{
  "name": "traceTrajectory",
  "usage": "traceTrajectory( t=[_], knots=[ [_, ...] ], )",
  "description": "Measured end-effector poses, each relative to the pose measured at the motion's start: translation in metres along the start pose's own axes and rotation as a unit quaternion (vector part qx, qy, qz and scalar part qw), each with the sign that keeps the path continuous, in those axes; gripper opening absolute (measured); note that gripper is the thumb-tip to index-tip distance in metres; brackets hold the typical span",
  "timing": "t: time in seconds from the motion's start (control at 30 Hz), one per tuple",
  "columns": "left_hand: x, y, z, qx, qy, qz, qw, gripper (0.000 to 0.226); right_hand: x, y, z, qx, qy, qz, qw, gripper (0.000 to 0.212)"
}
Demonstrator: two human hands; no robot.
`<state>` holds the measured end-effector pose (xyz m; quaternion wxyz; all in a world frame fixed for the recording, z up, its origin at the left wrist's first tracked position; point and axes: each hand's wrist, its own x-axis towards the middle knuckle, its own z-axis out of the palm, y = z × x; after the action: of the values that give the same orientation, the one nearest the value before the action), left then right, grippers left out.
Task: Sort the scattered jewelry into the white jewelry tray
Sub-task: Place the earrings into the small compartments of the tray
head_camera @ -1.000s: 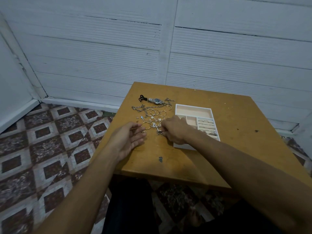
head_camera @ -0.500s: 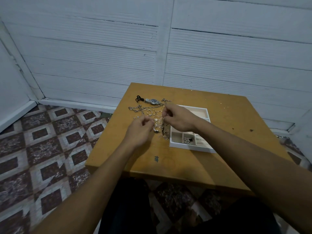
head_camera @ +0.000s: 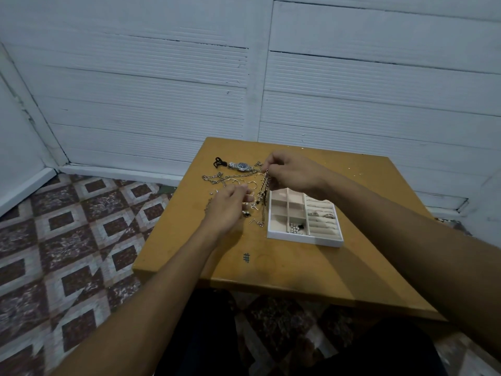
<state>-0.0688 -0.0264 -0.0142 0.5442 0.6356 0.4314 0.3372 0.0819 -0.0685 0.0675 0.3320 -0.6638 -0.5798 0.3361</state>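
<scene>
Scattered jewelry (head_camera: 238,183): loose chains, hoops and small pieces in a patch on the far-left part of the table, just left of the tray.
White jewelry tray (head_camera: 303,237): right of the patch, well inside every table edge; small square compartments on its left, ring rolls on its right.
Tray contents: pearl-like beads and a dark piece (head_camera: 296,228) in a near compartment; rings (head_camera: 321,214) pushed into the rolls.
Right hand (head_camera: 291,173): raised over the tray's far end, fingertips pinched on the top of a chain.
Chain (head_camera: 265,189): hangs from that pinch, its lower end among the pieces by the tray's left wall.
Left hand (head_camera: 227,210): over the near side of the patch, fingers curled; whether it holds anything cannot be told.
Wristwatch (head_camera: 241,166): at the far edge of the patch, beside a black loop (head_camera: 218,162).
Table (head_camera: 366,253): bare wood right of the tray and along the near edge; a small pen mark (head_camera: 246,257) near the front.
Surroundings: white panelled wall (head_camera: 162,90) beyond the far edge; patterned tile floor (head_camera: 67,240) left.
</scene>
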Motion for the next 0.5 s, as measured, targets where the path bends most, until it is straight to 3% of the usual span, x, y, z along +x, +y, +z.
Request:
traceTrajectory(
  t=[0.23,0.4,0.5],
  knots=[
    [0.004,0.006,0.005,-0.066,0.012,-0.047,0.997,0.041,-0.006,-0.021,-0.017,-0.033,-0.011,0.009,0.999,0.041],
    [0.005,0.008,0.009,-0.113,-0.001,-0.069,0.991,0.042,-0.008,-0.028,-0.025,-0.037,-0.023,0.031,0.999,0.027],
    [0.004,0.008,0.01,-0.144,-0.005,-0.08,0.986,0.04,-0.011,-0.03,-0.028,-0.108,-0.03,0.009,0.994,0.013]
  ],
)
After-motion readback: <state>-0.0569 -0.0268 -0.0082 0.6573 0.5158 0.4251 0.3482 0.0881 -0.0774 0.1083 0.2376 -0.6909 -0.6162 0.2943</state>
